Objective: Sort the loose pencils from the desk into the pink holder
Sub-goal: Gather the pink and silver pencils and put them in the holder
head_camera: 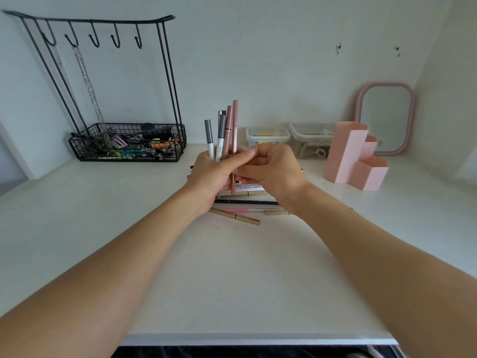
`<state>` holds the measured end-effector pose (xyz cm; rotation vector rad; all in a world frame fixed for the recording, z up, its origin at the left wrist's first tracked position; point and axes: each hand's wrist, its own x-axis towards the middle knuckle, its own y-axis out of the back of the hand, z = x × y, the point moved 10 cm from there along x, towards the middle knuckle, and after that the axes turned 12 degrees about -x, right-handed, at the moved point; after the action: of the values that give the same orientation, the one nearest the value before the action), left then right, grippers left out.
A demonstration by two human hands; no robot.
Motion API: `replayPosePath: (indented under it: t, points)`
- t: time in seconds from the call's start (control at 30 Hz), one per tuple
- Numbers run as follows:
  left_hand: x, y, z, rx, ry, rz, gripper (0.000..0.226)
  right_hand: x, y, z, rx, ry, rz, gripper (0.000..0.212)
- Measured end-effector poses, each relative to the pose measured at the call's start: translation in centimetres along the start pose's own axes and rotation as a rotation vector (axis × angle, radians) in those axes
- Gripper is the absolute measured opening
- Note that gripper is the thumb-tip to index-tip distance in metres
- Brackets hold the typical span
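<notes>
My left hand point(213, 173) holds an upright bunch of pencils point(222, 133), grey-and-white ones and dusty-pink ones, over the middle of the white desk. My right hand point(273, 170) meets it from the right, fingers pinched on the pink pencil point(235, 120) at the bunch's right side. Several loose pencils point(241, 213) lie flat on the desk under my wrists: gold, dark blue, pink. The pink holder point(355, 156), with stepped compartments, stands to the right, apart from both hands.
A black wire basket point(126, 144) with a hook rack point(90, 27) and hanging chains stands at the back left. Two clear lidded boxes point(268, 136) and a pink-framed mirror point(386, 117) stand at the back right, against the wall. The desk's front edge point(258, 339) is near me.
</notes>
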<state>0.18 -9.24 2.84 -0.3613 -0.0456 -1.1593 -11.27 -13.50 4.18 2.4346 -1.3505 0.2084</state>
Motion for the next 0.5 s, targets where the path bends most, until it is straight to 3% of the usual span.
replayPosePath:
  t: [0.13,0.27,0.37,0.43,0.5]
  points:
    - [0.3,0.2,-0.2,0.078,-0.014,0.017,0.021,-0.1,-0.1,0.1,-0.036,0.023,0.045,0.018]
    - [1.1,1.4,-0.4,0.109,-0.036,0.093,0.034,0.0,-0.1,0.3,-0.008,-0.007,0.035,0.033]
    - [1.3,1.9,-0.3,0.064,-0.018,0.102,0.038,0.8,0.9,-0.5,-0.422,0.030,-0.034,0.027]
    - [1.4,2.0,-0.4,-0.008,0.013,0.107,0.038,0.9,1.1,-0.7,-0.698,0.062,-0.187,0.021]
    - [1.3,2.0,-0.4,-0.062,0.034,0.104,0.036,0.6,1.2,-0.2,-0.812,0.049,-0.323,0.014]
